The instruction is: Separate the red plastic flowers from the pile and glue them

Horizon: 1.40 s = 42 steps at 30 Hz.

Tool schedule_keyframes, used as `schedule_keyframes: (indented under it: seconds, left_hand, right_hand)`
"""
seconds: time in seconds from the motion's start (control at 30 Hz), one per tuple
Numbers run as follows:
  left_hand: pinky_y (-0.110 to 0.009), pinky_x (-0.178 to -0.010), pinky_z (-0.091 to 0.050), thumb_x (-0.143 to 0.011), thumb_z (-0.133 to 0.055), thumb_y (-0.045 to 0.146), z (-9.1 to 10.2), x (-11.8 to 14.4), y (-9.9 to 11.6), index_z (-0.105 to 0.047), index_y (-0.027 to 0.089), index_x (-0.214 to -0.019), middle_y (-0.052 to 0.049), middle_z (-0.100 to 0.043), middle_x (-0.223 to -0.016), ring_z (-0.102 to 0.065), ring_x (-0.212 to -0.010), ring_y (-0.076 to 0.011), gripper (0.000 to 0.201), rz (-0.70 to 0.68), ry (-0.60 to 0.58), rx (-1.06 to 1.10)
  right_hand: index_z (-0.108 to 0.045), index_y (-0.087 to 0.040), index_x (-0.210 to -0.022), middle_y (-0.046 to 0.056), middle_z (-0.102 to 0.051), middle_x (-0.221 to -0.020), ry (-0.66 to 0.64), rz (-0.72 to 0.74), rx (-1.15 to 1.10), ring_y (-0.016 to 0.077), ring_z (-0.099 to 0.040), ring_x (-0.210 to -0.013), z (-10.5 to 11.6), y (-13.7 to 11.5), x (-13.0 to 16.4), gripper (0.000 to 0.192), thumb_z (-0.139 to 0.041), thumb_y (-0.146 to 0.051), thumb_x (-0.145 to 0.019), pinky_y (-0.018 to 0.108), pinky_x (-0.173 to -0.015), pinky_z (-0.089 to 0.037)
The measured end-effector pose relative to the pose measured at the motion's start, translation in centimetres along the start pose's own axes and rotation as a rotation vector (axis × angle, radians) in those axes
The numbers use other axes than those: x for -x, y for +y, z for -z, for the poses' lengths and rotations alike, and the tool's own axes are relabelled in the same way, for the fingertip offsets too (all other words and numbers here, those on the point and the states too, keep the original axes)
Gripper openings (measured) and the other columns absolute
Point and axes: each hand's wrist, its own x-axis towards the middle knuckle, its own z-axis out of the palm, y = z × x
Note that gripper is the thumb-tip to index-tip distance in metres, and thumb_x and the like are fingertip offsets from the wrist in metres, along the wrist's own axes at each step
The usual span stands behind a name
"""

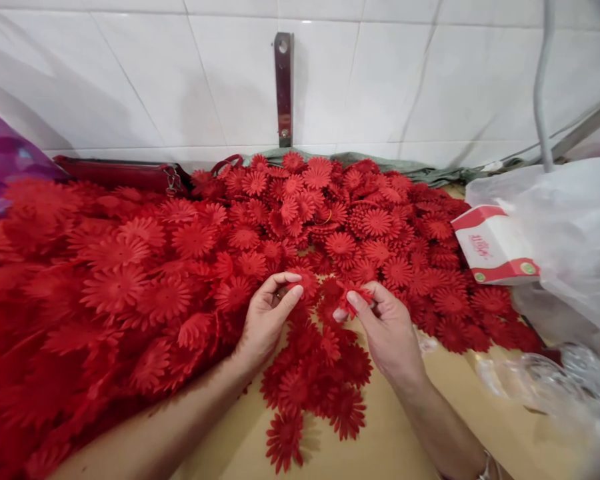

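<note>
**Two hands picking red fabric flowers from a heaped counter**

A person is working at a tan counter (395,440) that is running up to a white tiled wall. The left hand (267,317) is pinching one red flower (306,283) between thumb and forefinger, lifting it just clear of the pile, seemingly to separate it from its neighbours. The right hand (387,327) is closing its fingertips on a folded red petal piece (354,297), holding it close beside the left hand's flower. A huge heap of red flowers (190,267) is covering the counter's left side and far edge, spilling toward the near edge between the wrists. A red-and-white box (495,247) is sitting at the right edge, leaning against a clear plastic bag (570,233)
</note>
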Motion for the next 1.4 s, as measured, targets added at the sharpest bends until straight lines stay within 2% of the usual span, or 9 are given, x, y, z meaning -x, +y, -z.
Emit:
schedule_keyframes:
  seconds: [0.2, 0.33, 0.53, 0.7, 0.9, 1.03, 1.2, 1.3, 1.4]
  left_hand:
    - [-0.027, -0.098, -0.048, -0.077, -0.086, 0.030, 0.3, 0.7, 1.2, -0.078, 0.023, -0.104, -0.004, -0.067, -0.110, -0.062, -0.108, -0.0177, 0.029, -0.146, -0.211, -0.230]
    - [-0.030, -0.100, -0.048, -0.081, -0.083, 0.029, 0.6, 0.7, 1.2, -0.081, 0.023, -0.101, -0.006, -0.070, -0.107, -0.063, -0.110, -0.0194, 0.021, -0.158, -0.311, -0.359]
    - [-0.028, -0.092, -0.051, -0.085, -0.078, 0.026, 0.2, 0.7, 1.4, -0.080, 0.020, -0.093, -0.006, -0.072, -0.101, -0.067, -0.099, -0.0172, 0.010, -0.187, -0.384, -0.403]
    - [-0.028, -0.089, -0.050, -0.086, -0.075, 0.023, -0.1, 0.7, 1.7, -0.076, 0.018, -0.084, -0.006, -0.071, -0.096, -0.066, -0.092, -0.0165, 0.006, -0.186, -0.384, -0.398]
    - [-0.029, -0.088, -0.049, -0.085, -0.075, 0.032, -0.1, 0.0, 1.1, -0.073, 0.019, -0.082, -0.003, -0.067, -0.091, -0.062, -0.090, -0.0167, 0.014, -0.123, -0.067, -0.216]
    - [-0.031, -0.099, -0.048, -0.087, -0.074, 0.038, -0.6, 0.1, 2.1, -0.076, 0.019, -0.098, -0.005, -0.070, -0.104, -0.062, -0.104, -0.0180, 0.022, -0.080, 0.006, -0.120]
    - [-0.033, -0.089, -0.055, -0.083, -0.078, 0.041, -1.9, 1.7, 4.4, -0.072, 0.020, -0.119, -0.010, -0.065, -0.129, -0.067, -0.098, -0.0186, 0.042, 0.134, -0.144, -0.108]
    - [-0.033, -0.086, -0.056, -0.076, -0.086, 0.035, -2.6, 2.4, 5.3, -0.072, 0.017, -0.120, -0.012, -0.070, -0.122, -0.070, -0.093, -0.0190, 0.050, 0.293, -0.312, -0.133]
    - [-0.033, -0.085, -0.056, -0.071, -0.089, 0.031, -3.0, 2.3, 5.8, -0.072, 0.018, -0.121, -0.009, -0.076, -0.105, -0.072, -0.091, -0.0191, 0.054, 0.352, -0.377, -0.099]
  right_hand:
    - [-0.055, -0.020, -0.070, -0.006, -0.058, -0.057, -0.098, 0.005, 0.114, 0.0075, -0.053, -0.052, -0.5, -0.6, 0.4, 0.038, -0.070, -0.049, -0.090, 0.019, -0.055, -0.045]
    - [-0.050, -0.021, -0.068, -0.008, -0.050, -0.055, -0.163, -0.032, 0.134, 0.0068, -0.044, -0.049, -1.0, -0.6, 0.8, 0.043, -0.071, -0.054, -0.087, 0.019, -0.049, -0.037]
    - [-0.051, -0.021, -0.070, -0.009, -0.043, -0.055, -0.150, -0.057, 0.187, 0.0070, -0.040, -0.047, -1.3, 0.2, 0.9, 0.046, -0.074, -0.059, -0.082, 0.021, -0.046, -0.033]
    - [-0.051, -0.021, -0.067, -0.008, -0.038, -0.056, -0.151, 0.056, 0.341, 0.0087, -0.036, -0.052, -1.1, 0.2, 0.9, 0.048, -0.071, -0.061, -0.086, 0.023, -0.049, -0.030]
    - [-0.042, -0.021, -0.062, -0.006, -0.044, -0.059, -0.166, 0.508, 0.656, 0.0112, -0.042, -0.060, -1.5, -0.5, 1.6, 0.052, -0.069, -0.056, -0.089, 0.025, -0.063, -0.036]
    - [-0.036, -0.022, -0.065, -0.007, -0.041, -0.060, -0.206, 0.664, 0.786, 0.0111, -0.041, -0.059, -2.1, -0.5, 1.8, 0.049, -0.064, -0.047, -0.097, 0.027, -0.067, -0.034]
    - [-0.037, -0.023, -0.070, -0.006, -0.047, -0.066, -0.172, 0.607, 0.758, 0.0114, -0.044, -0.060, -1.3, -1.0, 1.5, 0.042, -0.066, -0.038, -0.097, 0.025, -0.063, -0.035]
    - [-0.043, -0.023, -0.071, -0.005, -0.050, -0.067, -0.113, 0.684, 0.812, 0.0126, -0.047, -0.063, -0.6, -1.7, 1.4, 0.034, -0.060, -0.028, -0.099, 0.027, -0.067, -0.035]
    - [-0.046, -0.023, -0.069, -0.004, -0.052, -0.067, -0.126, 0.714, 0.827, 0.0138, -0.048, -0.065, 0.0, -2.6, 1.4, 0.032, -0.059, -0.026, -0.098, 0.028, -0.069, -0.036]
